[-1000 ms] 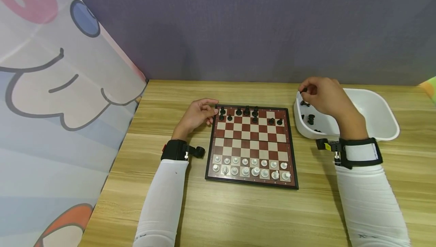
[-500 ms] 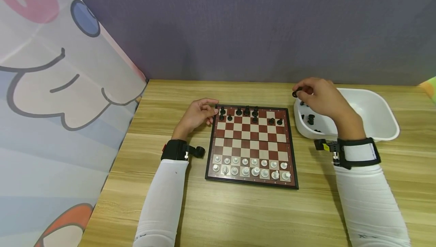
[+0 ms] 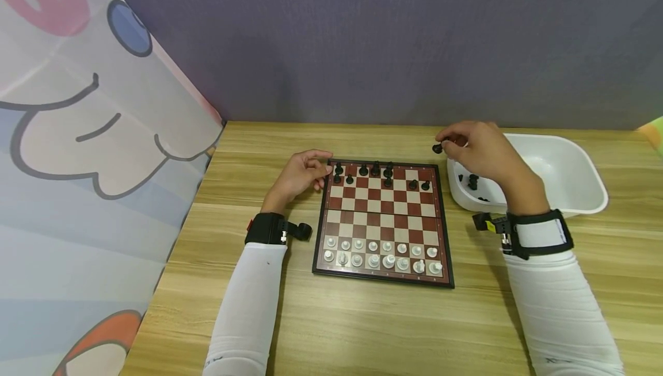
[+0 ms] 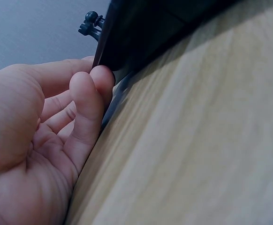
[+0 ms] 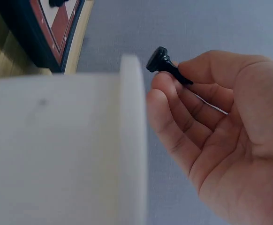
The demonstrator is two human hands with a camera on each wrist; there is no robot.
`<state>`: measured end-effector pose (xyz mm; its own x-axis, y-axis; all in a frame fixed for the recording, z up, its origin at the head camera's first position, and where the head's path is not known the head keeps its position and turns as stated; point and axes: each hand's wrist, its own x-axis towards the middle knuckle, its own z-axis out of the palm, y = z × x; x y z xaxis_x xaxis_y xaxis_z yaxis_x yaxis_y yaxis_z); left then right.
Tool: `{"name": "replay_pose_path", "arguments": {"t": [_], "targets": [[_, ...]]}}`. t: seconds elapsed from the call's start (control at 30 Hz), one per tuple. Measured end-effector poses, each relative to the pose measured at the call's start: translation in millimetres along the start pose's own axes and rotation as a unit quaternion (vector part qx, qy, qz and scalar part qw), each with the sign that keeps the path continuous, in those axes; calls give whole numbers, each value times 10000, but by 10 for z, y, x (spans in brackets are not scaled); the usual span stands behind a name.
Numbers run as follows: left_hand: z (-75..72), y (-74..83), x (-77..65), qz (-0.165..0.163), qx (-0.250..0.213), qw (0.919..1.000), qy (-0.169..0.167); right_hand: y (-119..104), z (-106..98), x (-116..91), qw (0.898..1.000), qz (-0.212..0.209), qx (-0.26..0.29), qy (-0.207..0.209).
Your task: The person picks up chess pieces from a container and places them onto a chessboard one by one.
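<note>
The chessboard (image 3: 366, 205), red-brown and cream with a dark frame, lies on the wooden table. White chess pieces (image 3: 388, 261) fill its two near rows; several black chess pieces (image 3: 375, 170) stand in the two far rows, with gaps between them. My left hand (image 3: 297, 177) holds the board's far left corner, its fingertips at the dark edge in the left wrist view. Just past the left rim of a white basin, my right hand (image 3: 484, 148) pinches a black chess piece (image 5: 161, 60) between thumb and fingers, base pointing outward. Its top is partly hidden by the fingers.
The white plastic basin (image 3: 598, 192) stands right of the board, under my right wrist, with several black pieces (image 3: 473, 181) lying at its left end. A grey-blue panel (image 3: 362, 48) rises behind the table, and a cartoon-printed sheet (image 3: 62, 220) borders the left side.
My right hand has moved left and slightly nearer, carrying the black chess piece from above the basin to beyond its left rim. My left hand and the board have stayed put.
</note>
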<state>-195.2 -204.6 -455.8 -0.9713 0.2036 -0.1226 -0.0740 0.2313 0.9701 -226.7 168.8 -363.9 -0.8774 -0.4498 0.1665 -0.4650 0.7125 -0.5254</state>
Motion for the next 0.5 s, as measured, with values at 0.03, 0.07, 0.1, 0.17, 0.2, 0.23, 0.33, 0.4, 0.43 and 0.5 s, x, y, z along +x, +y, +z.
{"name": "replay_pose_path", "arguments": {"t": [0.03, 0.07, 0.1, 0.17, 0.2, 0.23, 0.33, 0.4, 0.43, 0.5], "targets": [[-1, 2, 0, 4, -1, 10000, -1, -12, 10, 6, 10000, -34, 17, 1], [-4, 2, 1, -1, -3, 10000, -3, -25, 18, 10, 10000, -65, 19, -5], [-5, 3, 0, 2, 1, 10000, -4, -38, 31, 14, 9999, -100, 24, -8], [-8, 2, 1, 2, -7, 10000, -9, -61, 61, 23, 9999, -169, 20, 9], [-8, 3, 0, -5, -7, 10000, -12, -73, 78, 25, 9998, -195, 8, 20], [-10, 3, -1, -6, -4, 10000, -14, -85, 96, 29, 9998, -220, -11, 26], [-9, 3, -2, -11, -1, 10000, -18, -113, 150, 41, 9995, -295, -74, 26], [-9, 4, -3, -23, 5, 10000, -10, -132, 181, 49, 9993, -366, -82, -7], [-9, 4, -3, -23, 3, 10000, -3, -139, 195, 54, 9992, -401, -72, -26], [-7, 4, -3, -10, -5, 10000, 3, -150, 220, 62, 9988, -477, -39, -55]]}}
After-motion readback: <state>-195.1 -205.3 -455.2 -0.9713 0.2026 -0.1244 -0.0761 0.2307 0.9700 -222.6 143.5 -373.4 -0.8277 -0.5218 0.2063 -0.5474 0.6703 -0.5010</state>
